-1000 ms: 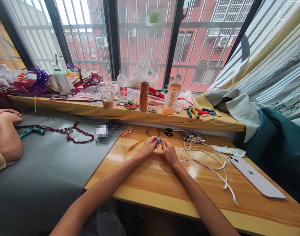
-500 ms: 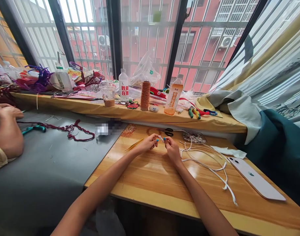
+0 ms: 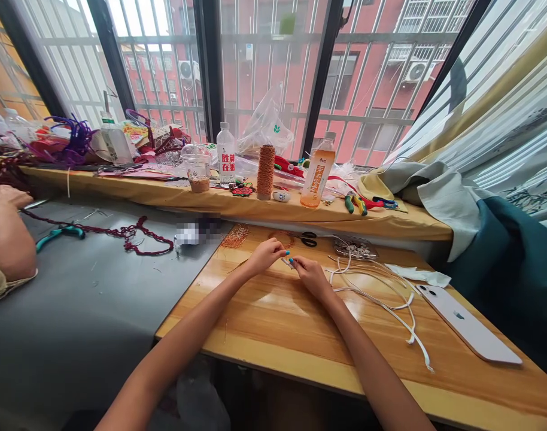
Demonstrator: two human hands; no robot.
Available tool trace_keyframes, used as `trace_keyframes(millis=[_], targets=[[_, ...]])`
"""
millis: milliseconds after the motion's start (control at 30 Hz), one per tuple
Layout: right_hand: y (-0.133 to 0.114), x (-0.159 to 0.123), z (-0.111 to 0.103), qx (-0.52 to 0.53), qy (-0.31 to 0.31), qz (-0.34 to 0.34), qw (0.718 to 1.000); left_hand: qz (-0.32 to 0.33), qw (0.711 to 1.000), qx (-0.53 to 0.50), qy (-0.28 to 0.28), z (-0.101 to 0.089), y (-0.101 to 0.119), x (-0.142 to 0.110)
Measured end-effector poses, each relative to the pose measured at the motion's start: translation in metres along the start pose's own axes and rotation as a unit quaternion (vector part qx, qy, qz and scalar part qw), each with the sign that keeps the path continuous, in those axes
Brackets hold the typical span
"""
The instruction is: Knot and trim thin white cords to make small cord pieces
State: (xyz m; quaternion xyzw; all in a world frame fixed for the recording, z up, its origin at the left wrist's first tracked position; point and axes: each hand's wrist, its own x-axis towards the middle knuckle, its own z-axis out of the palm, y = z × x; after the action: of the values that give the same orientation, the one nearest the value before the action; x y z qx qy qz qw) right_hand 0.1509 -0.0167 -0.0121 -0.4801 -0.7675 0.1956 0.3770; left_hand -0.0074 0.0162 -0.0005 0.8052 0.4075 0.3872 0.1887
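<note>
Over the wooden table [image 3: 264,323], my left hand [image 3: 268,254] and my right hand [image 3: 311,276] meet, fingers pinched at a small white piece [image 3: 288,262]. It looks like a short bit of white cord, mostly covered by the fingertips. Just right of my right hand lie several loose white cords [image 3: 390,306], curving across the wood. Beyond my fingers are black-handled scissors [image 3: 308,239] and a coil of copper-coloured wire [image 3: 282,239]. A bundle of thin orange wire pieces [image 3: 235,236] sits past my left hand.
A clear tray of small pieces [image 3: 355,247], a white tissue [image 3: 418,275] and a phone [image 3: 471,323] lie to the right. Along the sill stand bottles [image 3: 318,170], a cord-wound spool [image 3: 265,172] and pliers [image 3: 355,204]. At left, another person's arm [image 3: 8,233] rests near dark red braided cord [image 3: 148,245].
Both my hands have shifted slightly left, and the white piece has turned to a flatter slant between them. The other person's arm has drawn a little toward the left edge.
</note>
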Motion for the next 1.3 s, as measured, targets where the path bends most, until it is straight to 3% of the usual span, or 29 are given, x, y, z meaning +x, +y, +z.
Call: trace_keyframes(millis=[233, 333, 600, 800, 1000, 1133, 1300], targets=[[0.002, 0.005, 0.000, 0.112, 0.092, 0.093, 0.985, 0.094, 0.995, 0.011, 0.002, 0.019, 0.010, -0.012], [0.005, 0.008, -0.003, 0.162, 0.102, 0.125, 0.973, 0.107, 0.994, 0.003, -0.011, 0.020, 0.006, -0.010], [-0.002, 0.008, -0.010, 0.227, 0.008, 0.146, 0.963, 0.053, 0.988, 0.146, 0.013, 0.005, -0.002, -0.006], [-0.007, 0.005, -0.008, 0.201, -0.094, 0.144, 0.964, 0.135, 0.957, 0.257, -0.026, 0.000, 0.001, -0.008], [0.003, 0.008, -0.001, 0.180, -0.040, 0.160, 0.970, 0.205, 0.930, 0.303, -0.025, 0.002, 0.005, -0.011], [0.012, 0.011, 0.003, 0.217, -0.005, 0.175, 0.960, 0.212, 0.943, 0.256, -0.025, 0.006, 0.011, -0.015], [0.011, 0.010, 0.001, 0.297, -0.025, 0.182, 0.937, 0.126, 0.987, 0.101, -0.019, 0.009, 0.004, -0.012]])
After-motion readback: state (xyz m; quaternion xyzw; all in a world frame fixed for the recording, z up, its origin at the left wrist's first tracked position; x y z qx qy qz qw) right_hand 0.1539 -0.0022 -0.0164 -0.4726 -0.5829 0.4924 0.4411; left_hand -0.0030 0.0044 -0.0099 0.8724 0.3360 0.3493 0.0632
